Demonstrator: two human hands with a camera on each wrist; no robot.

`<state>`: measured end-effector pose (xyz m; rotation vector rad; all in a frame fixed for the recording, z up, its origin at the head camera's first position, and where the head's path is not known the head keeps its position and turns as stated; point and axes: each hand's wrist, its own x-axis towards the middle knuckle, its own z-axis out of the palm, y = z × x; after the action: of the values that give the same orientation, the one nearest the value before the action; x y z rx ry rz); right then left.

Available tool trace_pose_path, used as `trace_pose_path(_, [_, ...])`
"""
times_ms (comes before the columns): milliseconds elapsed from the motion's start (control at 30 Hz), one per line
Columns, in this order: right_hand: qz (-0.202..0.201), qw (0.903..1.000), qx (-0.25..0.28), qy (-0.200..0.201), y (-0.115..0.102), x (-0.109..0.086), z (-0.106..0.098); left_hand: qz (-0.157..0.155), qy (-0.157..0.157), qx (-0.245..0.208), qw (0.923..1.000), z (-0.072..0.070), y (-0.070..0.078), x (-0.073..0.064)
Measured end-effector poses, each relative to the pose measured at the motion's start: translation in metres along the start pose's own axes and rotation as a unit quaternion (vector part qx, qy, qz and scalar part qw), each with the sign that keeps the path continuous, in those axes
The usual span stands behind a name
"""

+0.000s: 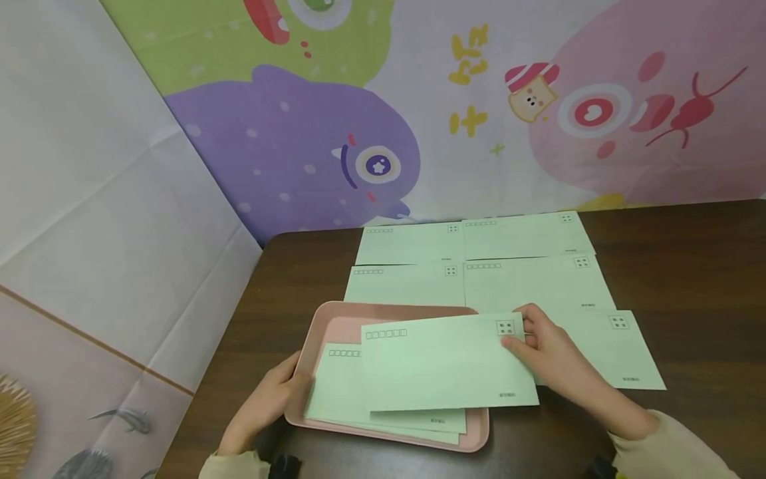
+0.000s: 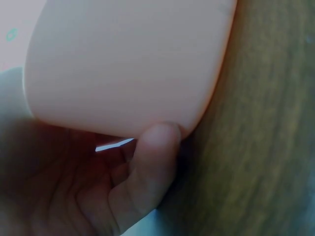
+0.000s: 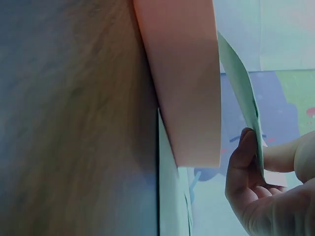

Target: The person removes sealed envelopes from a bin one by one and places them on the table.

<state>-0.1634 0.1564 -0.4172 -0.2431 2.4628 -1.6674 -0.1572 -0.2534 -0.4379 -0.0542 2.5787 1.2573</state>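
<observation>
My right hand (image 1: 547, 346) pinches the right end of a pale green envelope (image 1: 443, 372), thumb in front near the printed stamp box. In the right wrist view this envelope (image 3: 241, 81) appears edge-on, raised above the tray's wall. The pink tray (image 1: 477, 426) lies under it, and more green envelopes (image 1: 338, 386) are stacked inside, partly covered by the held one. At the tray's left end my left hand (image 1: 269, 399) grips the side; in the left wrist view the thumb (image 2: 160, 142) presses against the tray's outer wall (image 2: 128, 73).
Several green envelopes lie in two columns behind the tray, among them one at the back left (image 1: 407, 246) and one at the right (image 1: 604, 352), partly behind my right hand. The dark wooden table (image 1: 688, 279) meets a cartoon-printed backdrop (image 1: 443, 166) at its far edge.
</observation>
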Motion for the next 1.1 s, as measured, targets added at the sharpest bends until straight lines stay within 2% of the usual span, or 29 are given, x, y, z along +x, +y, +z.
trace_pose_path(267, [0.012,0.9997,0.019,-0.006,0.016,-0.004,-0.013,0.001,-0.001,0.003,1.0,0.0,0.0,-0.001])
trace_pose_path(467, [0.013,0.999,0.037,-0.022,0.018,-0.008,-0.03,0.0,-0.003,0.0,1.0,0.0,0.001,-0.001])
trace_pose_path(733, [-0.009,0.9985,0.004,-0.055,0.02,-0.014,-0.062,-0.004,0.004,0.007,1.0,-0.002,0.0,0.0])
trace_pose_path(933, [-0.002,0.9958,0.009,-0.091,0.029,-0.019,-0.09,-0.003,0.003,0.006,1.0,-0.001,0.0,0.0])
trace_pose_path(1100, [0.019,0.9947,-0.009,-0.101,0.039,-0.025,-0.116,-0.003,0.004,0.002,1.0,-0.001,0.0,0.001])
